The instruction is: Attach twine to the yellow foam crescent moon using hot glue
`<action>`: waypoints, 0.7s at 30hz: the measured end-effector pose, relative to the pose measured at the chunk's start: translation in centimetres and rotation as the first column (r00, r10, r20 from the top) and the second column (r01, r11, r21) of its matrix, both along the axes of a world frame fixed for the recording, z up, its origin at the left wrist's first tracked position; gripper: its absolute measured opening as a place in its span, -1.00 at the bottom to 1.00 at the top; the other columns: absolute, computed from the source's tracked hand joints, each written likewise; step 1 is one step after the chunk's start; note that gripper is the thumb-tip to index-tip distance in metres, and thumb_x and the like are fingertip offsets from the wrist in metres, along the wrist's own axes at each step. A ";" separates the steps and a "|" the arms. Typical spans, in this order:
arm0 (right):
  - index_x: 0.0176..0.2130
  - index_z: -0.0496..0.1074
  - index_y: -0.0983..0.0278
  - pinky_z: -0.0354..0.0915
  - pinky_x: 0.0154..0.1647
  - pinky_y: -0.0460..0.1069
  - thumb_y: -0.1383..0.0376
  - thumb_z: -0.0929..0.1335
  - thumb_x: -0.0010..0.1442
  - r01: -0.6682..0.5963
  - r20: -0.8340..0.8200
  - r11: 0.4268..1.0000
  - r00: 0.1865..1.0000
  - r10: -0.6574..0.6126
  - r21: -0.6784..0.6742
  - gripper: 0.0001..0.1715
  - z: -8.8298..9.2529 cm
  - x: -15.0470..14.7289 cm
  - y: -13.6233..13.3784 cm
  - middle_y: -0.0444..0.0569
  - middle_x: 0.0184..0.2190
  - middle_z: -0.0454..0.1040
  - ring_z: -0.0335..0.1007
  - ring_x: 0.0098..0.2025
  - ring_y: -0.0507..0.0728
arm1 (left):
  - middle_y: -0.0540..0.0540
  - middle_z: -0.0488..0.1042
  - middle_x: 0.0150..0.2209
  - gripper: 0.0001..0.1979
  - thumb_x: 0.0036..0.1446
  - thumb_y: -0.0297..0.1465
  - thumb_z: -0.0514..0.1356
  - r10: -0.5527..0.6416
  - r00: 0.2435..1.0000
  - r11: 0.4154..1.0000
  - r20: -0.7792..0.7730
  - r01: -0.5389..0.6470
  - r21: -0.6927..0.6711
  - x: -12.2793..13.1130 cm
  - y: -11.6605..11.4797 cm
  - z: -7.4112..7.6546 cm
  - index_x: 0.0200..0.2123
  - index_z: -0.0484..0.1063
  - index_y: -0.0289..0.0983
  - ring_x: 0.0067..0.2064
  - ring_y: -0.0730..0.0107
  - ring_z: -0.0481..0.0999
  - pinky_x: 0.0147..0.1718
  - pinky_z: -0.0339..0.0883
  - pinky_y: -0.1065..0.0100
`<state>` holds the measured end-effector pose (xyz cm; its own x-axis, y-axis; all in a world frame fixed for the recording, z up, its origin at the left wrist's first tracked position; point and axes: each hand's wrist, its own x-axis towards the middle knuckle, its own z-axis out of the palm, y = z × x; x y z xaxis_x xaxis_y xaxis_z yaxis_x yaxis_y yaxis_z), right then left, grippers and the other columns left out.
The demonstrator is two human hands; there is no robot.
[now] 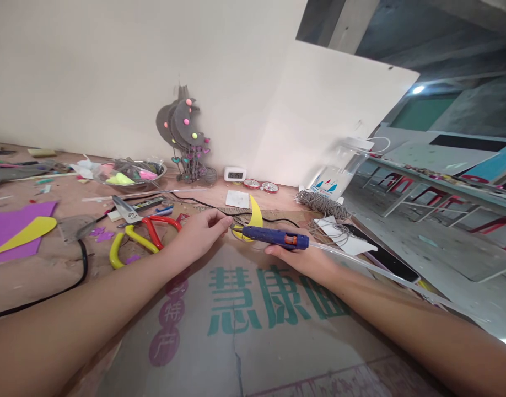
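My right hand is wrapped round a blue glue gun, its nozzle pointing left. A long clear glue stick trails from the gun's back end toward the lower right. My left hand is closed in a pinch right at the nozzle tip; what sits between the fingertips is too small to make out. Just behind the gun lies a yellow crescent moon cutout, partly covered by it. A thin loop of grey cord seems to lie around the moon's lower end. Beneath both hands is a printed cardboard sheet.
Scissors with red and yellow handles lie left of my left hand. Purple and yellow sheets are farther left. A bowl, hanging grey moon ornaments, a small clock, grey cord and a plastic jug stand behind.
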<state>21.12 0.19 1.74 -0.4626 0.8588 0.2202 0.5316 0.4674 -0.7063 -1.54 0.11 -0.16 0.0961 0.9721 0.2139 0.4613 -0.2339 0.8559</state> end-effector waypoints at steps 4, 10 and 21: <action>-0.23 0.41 0.30 0.15 -0.44 -0.11 0.10 0.38 -0.01 -0.018 0.028 0.999 0.999 0.017 0.039 -0.62 -0.1 0.1 0.0 -0.12 -0.44 0.41 0.26 -0.45 0.01 | 0.05 0.32 -0.53 -0.70 0.07 -0.16 0.02 0.010 1.000 1.000 0.001 -0.010 0.002 0.0 -0.2 0.0 -0.51 0.30 -0.26 -0.47 0.46 0.27 -0.48 0.10 0.45; -0.25 0.41 0.29 0.14 -0.43 -0.11 0.09 0.37 0.01 -0.040 0.026 0.994 0.999 0.037 0.104 -0.64 -0.1 0.0 0.0 -0.12 -0.47 0.39 0.26 -0.43 0.03 | 0.04 0.33 -0.54 -0.69 0.05 -0.15 0.03 0.007 1.000 1.000 -0.003 -0.007 0.015 -0.1 -0.2 0.0 -0.53 0.30 -0.26 -0.47 0.46 0.28 -0.49 0.11 0.45; -0.25 0.41 0.25 0.16 -0.43 -0.11 0.08 0.35 0.02 -0.033 0.036 0.995 0.999 0.029 0.090 -0.65 0.1 -0.3 -0.4 -0.14 -0.49 0.38 0.26 -0.45 0.03 | 0.03 0.36 -0.53 -0.70 0.04 -0.16 0.03 -0.001 1.000 1.000 0.003 0.001 0.013 0.0 -0.2 0.1 -0.52 0.31 -0.27 -0.45 0.42 0.31 -0.46 0.14 0.44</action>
<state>20.79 -0.17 1.87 -0.4973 0.8211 0.2800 0.5393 0.5454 -0.6417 -1.58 -0.10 -0.05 0.0968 0.9692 0.2267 0.4582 -0.2456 0.8543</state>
